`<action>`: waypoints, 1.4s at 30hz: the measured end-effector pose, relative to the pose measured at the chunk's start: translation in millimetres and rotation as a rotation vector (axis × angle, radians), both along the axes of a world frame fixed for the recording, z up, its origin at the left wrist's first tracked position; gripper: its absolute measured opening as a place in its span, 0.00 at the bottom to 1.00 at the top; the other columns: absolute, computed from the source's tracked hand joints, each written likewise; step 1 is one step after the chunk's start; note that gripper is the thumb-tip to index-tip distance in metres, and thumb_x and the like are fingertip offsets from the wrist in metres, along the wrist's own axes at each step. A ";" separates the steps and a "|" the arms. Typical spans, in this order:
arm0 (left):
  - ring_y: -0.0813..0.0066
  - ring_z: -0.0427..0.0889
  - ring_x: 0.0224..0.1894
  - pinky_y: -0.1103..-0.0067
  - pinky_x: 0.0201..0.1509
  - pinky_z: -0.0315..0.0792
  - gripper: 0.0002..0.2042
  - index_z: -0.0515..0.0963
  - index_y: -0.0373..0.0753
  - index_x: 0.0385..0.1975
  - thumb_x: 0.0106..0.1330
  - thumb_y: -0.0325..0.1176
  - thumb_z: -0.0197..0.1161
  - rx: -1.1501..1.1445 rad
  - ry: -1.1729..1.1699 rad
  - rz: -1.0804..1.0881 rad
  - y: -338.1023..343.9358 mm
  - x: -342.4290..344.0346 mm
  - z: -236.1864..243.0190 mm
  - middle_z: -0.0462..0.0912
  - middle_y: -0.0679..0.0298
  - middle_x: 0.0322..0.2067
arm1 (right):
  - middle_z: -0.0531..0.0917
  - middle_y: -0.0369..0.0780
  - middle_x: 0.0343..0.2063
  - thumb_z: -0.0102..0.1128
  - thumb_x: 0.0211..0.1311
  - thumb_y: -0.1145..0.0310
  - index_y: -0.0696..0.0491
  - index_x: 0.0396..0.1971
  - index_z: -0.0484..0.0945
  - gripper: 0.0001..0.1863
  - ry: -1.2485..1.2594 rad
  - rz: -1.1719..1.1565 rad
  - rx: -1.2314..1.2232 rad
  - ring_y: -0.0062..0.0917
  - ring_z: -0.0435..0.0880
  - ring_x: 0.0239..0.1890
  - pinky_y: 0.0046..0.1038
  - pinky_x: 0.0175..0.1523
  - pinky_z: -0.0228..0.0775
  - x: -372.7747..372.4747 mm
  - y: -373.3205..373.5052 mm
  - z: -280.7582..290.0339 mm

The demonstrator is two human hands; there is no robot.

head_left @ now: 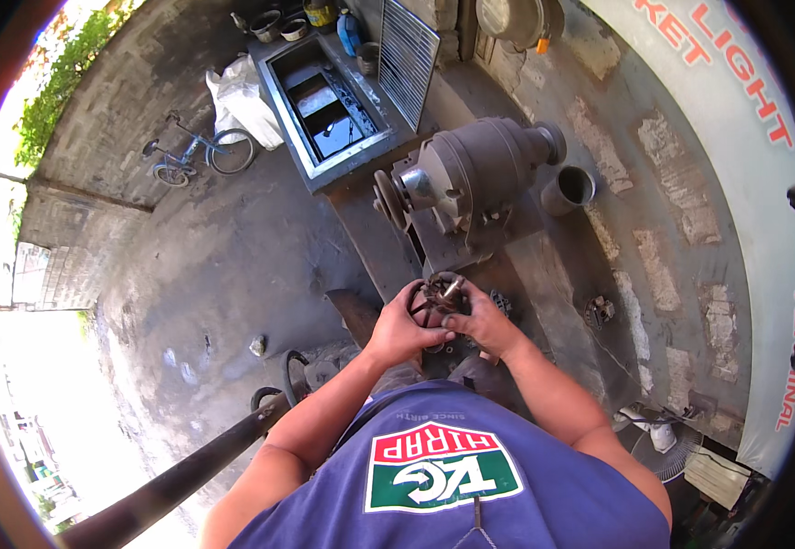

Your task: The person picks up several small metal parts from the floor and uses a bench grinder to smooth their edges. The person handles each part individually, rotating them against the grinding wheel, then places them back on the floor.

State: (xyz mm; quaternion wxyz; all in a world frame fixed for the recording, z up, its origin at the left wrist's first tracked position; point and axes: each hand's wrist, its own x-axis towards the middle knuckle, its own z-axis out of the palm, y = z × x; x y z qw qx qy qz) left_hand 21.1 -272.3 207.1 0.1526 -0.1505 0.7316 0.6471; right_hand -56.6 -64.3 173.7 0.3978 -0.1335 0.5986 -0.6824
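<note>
We see the left hand (401, 328) and right hand (483, 322) curled around opposite sides of a round, shafted metal part (427, 316), gripped between them. Just beyond, to the right, stands a grey motor (484, 165); farther left, a rectangular metal tub (354, 156).

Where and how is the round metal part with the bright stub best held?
Probably by the curved sides of the round metal part, left grip from the left, right grip from the right: its body is rounded, while the bright stub juts out.
</note>
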 end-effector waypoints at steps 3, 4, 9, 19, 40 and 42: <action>0.56 0.86 0.66 0.65 0.73 0.78 0.52 0.71 0.30 0.73 0.46 0.41 0.91 -0.236 -0.023 0.002 -13.0 -6.0 4.5 0.85 0.48 0.64 | 0.87 0.39 0.56 0.85 0.64 0.64 0.58 0.68 0.74 0.38 -0.251 -0.165 -0.109 0.25 0.86 0.59 0.30 0.65 0.80 5.6 -26.4 -8.7; 0.58 0.85 0.66 0.65 0.73 0.78 0.54 0.69 0.29 0.75 0.47 0.39 0.92 -0.204 -0.003 0.026 -20.0 -9.1 1.7 0.84 0.48 0.66 | 0.87 0.39 0.56 0.84 0.65 0.66 0.57 0.68 0.75 0.36 -0.356 -0.220 -0.213 0.25 0.87 0.59 0.30 0.64 0.81 6.7 -34.6 -10.7; 0.63 0.80 0.70 0.67 0.78 0.72 0.56 0.65 0.29 0.78 0.48 0.37 0.93 -0.014 0.073 0.057 -47.8 -15.7 -33.5 0.81 0.50 0.68 | 0.88 0.38 0.55 0.80 0.67 0.72 0.56 0.65 0.79 0.29 -0.217 -0.282 -0.316 0.24 0.88 0.55 0.30 0.63 0.81 4.2 -53.1 -16.0; 0.66 0.84 0.63 0.71 0.72 0.77 0.50 0.70 0.25 0.74 0.52 0.38 0.91 0.189 -0.113 0.116 -63.0 -51.3 -59.5 0.84 0.54 0.64 | 0.90 0.38 0.52 0.79 0.69 0.69 0.56 0.63 0.80 0.26 -0.348 -0.217 -0.264 0.25 0.89 0.55 0.29 0.63 0.81 -39.6 -75.0 -19.8; 0.76 0.87 0.50 0.75 0.63 0.79 0.25 0.87 0.32 0.58 0.66 0.41 0.80 0.238 -0.133 0.068 -82.0 -90.5 -72.9 0.91 0.63 0.49 | 0.90 0.34 0.39 0.70 0.74 0.44 0.44 0.55 0.89 0.21 -0.481 -0.297 0.136 0.23 0.88 0.37 0.36 0.47 0.88 -63.4 -106.6 -27.8; 0.75 0.88 0.50 0.75 0.62 0.79 0.25 0.87 0.32 0.58 0.66 0.41 0.80 0.288 -0.162 0.074 -80.1 -93.3 -67.0 0.92 0.63 0.49 | 0.90 0.34 0.38 0.71 0.74 0.44 0.43 0.55 0.89 0.21 -0.529 -0.339 0.141 0.23 0.88 0.36 0.35 0.47 0.87 -62.8 -104.3 -29.5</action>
